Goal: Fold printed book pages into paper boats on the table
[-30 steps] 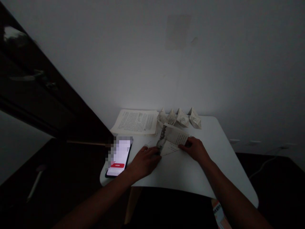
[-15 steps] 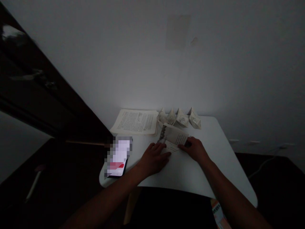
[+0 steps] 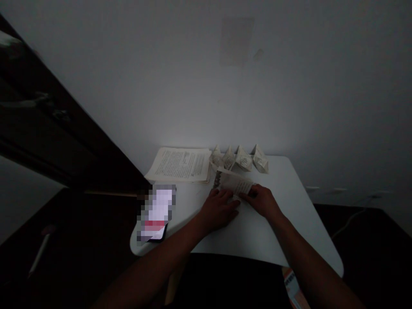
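Observation:
A printed sheet of paper (image 3: pixel 236 182), partly folded, lies on the white table under both hands. My left hand (image 3: pixel 222 208) rests across its lower left part, fingers stretched out and pressing on the paper. At the right edge, my right hand (image 3: pixel 261 199) pinches the sheet between thumb and fingers. The lower part of the paper is hidden beneath the hands. Just behind it stand several folded paper boats (image 3: pixel 243 159) in a row, made of printed pages.
A stack of printed pages (image 3: pixel 182 165) lies at the back left of the white table (image 3: pixel 309 244). In front of it is a phone (image 3: pixel 157 212) with a lit, blurred screen. The wall (image 3: pixel 193 86) rises behind the table, and a dark door (image 3: pixel 58 120) stands at left.
My left hand has slid to the right over the paper, closer to my right hand, covering more of the sheet. The right hand keeps its hold. The view has shifted slightly.

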`<state>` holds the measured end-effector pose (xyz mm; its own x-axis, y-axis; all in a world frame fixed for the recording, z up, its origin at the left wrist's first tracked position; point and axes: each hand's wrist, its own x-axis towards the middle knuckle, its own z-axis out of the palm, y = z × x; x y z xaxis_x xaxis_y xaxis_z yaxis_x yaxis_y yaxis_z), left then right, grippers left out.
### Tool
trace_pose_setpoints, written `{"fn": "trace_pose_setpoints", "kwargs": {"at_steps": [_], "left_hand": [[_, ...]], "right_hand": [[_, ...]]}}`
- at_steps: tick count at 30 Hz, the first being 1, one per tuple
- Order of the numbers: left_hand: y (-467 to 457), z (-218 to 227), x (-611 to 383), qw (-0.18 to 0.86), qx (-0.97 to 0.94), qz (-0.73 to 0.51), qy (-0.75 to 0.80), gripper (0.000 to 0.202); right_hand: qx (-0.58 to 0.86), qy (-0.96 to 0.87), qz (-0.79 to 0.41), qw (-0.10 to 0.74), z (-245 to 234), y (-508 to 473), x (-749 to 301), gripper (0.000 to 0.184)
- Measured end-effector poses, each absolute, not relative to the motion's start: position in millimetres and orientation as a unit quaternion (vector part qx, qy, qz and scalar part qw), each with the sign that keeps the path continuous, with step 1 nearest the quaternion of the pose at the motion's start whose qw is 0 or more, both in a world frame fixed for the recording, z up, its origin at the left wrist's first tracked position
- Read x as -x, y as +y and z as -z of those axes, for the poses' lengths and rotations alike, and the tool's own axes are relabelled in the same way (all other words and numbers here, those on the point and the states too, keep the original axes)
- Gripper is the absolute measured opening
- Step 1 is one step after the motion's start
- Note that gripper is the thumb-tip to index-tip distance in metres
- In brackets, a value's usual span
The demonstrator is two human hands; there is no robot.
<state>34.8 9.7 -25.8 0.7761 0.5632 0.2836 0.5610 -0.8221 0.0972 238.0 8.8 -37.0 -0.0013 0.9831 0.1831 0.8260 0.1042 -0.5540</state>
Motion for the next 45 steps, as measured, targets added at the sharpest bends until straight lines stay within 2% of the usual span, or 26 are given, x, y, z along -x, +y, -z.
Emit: {"fn": "trace_pose_setpoints", "kwargs": {"at_steps": [8, 24, 31, 38, 45], "left_hand": [[10, 22, -38, -0.002, -0.94, -0.137, 0.311, 0.034], [7, 22, -47, -0.007, -0.932, -0.139, 0.336, 0.046], [7, 24, -44, 0.002, -0.932, -0.14, 0.335, 0.042], [5, 27, -35, 0.018, -0.933, -0.158, 0.324, 0.04], [3, 26, -23, 0.012, -0.94, -0.165, 0.299, 0.033]], "right_hand": [[0.65, -0.691, -0.15, 0.278, 37, 8, -239, 0.032], [0.645, -0.697, -0.147, 0.276, 36, 8, -238, 0.03], [0.64, -0.706, -0.137, 0.272, 37, 8, -237, 0.031], [0.636, -0.707, -0.151, 0.269, 37, 7, -239, 0.024], [0.639, -0.7, -0.176, 0.264, 42, 8, -241, 0.028]]}}
